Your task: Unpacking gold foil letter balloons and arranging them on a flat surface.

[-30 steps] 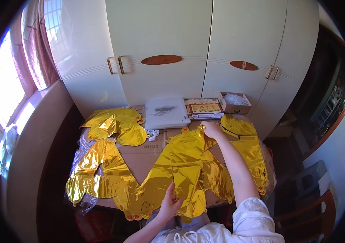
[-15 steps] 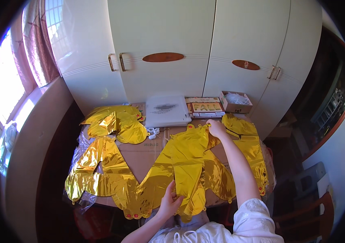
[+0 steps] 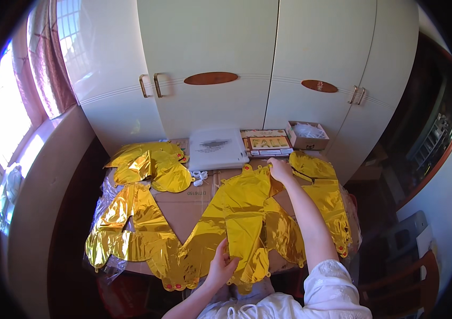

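Observation:
Flat gold foil balloons lie spread across a cardboard-covered table. A long gold foil balloon runs down the middle, its lower end at the table's near edge. My right hand is closed on the upper right corner of this balloon, fingertips pinched together. At its lower left edge is my left hand, thumb and fingers apart, lightly touching the foil. To the left lies a shiny creased gold foil balloon, which meets the middle one. Another gold foil balloon lies on the right, partly hidden by my right forearm.
A folded gold balloon lies at the back left, near white ribbon. Along the back are a white plastic package, a printed flat box and an open carton with clear plastic inside. White cabinets stand behind.
Both hands stay almost where they were on the middle balloon. The whole view has shifted slightly; I see no other clear change.

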Action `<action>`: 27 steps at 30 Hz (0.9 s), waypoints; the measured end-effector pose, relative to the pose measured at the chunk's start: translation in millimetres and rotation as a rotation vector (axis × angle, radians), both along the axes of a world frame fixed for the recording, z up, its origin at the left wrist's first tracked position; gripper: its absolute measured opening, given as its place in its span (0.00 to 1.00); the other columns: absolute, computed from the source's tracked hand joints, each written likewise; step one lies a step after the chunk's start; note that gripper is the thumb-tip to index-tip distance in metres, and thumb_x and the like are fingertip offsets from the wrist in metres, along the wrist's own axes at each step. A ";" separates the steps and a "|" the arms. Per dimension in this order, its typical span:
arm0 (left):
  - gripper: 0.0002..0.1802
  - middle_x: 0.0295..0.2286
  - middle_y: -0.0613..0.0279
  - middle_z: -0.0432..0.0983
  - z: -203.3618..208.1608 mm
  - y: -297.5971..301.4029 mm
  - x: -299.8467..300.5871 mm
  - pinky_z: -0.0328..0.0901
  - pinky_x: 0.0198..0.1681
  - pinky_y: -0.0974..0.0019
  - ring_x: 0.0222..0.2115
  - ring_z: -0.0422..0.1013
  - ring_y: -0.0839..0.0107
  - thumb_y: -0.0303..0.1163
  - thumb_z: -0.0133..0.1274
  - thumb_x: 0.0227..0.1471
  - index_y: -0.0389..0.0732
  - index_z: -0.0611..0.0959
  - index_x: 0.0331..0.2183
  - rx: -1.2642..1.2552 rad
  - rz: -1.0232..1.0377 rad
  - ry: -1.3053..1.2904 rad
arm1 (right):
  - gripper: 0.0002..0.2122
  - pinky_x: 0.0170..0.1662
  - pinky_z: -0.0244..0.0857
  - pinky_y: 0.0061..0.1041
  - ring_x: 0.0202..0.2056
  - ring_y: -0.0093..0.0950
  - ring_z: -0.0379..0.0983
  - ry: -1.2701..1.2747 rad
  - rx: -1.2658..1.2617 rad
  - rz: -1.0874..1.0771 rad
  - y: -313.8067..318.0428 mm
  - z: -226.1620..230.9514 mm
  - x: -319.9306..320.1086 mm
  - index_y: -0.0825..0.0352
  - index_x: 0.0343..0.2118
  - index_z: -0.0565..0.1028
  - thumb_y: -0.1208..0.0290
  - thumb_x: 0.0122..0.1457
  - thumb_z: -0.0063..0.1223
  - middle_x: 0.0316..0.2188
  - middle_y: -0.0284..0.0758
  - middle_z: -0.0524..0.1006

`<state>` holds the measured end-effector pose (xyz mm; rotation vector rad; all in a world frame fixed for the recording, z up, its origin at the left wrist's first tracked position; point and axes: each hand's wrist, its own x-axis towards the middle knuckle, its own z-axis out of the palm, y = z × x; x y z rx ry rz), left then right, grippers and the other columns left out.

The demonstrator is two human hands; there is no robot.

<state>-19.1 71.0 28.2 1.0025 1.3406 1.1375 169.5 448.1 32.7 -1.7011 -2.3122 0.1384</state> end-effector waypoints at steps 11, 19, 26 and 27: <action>0.39 0.33 0.58 0.76 -5.1 -0.7 4.3 0.63 0.26 0.77 0.26 0.70 0.80 0.18 0.49 0.53 0.41 0.50 0.62 0.023 -0.002 -0.071 | 0.16 0.53 0.61 0.40 0.53 0.43 0.64 0.347 0.373 0.191 -61.5 -20.6 10.4 0.64 0.46 0.71 0.68 0.55 0.53 0.54 0.42 0.67; 0.39 0.30 0.61 0.74 0.8 8.5 -0.4 0.62 0.25 0.77 0.24 0.67 0.81 0.17 0.46 0.52 0.42 0.48 0.61 0.205 -0.026 0.079 | 0.25 0.52 0.61 0.37 0.52 0.39 0.65 0.695 -0.327 0.229 -213.8 28.9 22.5 0.65 0.56 0.61 0.58 0.60 0.50 0.52 0.47 0.66; 0.39 0.17 0.62 0.63 72.7 39.2 20.7 0.62 0.26 0.65 0.18 0.63 0.68 0.24 0.50 0.42 0.35 0.58 0.58 0.326 -0.136 0.396 | 0.36 0.59 0.52 0.38 0.60 0.39 0.54 0.892 -0.546 0.011 -188.6 34.6 9.8 0.68 0.60 0.56 0.51 0.55 0.55 0.58 0.51 0.57; 0.40 0.17 0.61 0.63 77.4 41.7 23.7 0.63 0.29 0.62 0.19 0.64 0.65 0.24 0.50 0.41 0.35 0.59 0.58 0.367 -0.150 0.468 | 0.36 0.60 0.51 0.38 0.60 0.40 0.53 0.841 -0.489 0.040 -180.1 17.8 14.5 0.69 0.60 0.56 0.51 0.55 0.56 0.59 0.51 0.57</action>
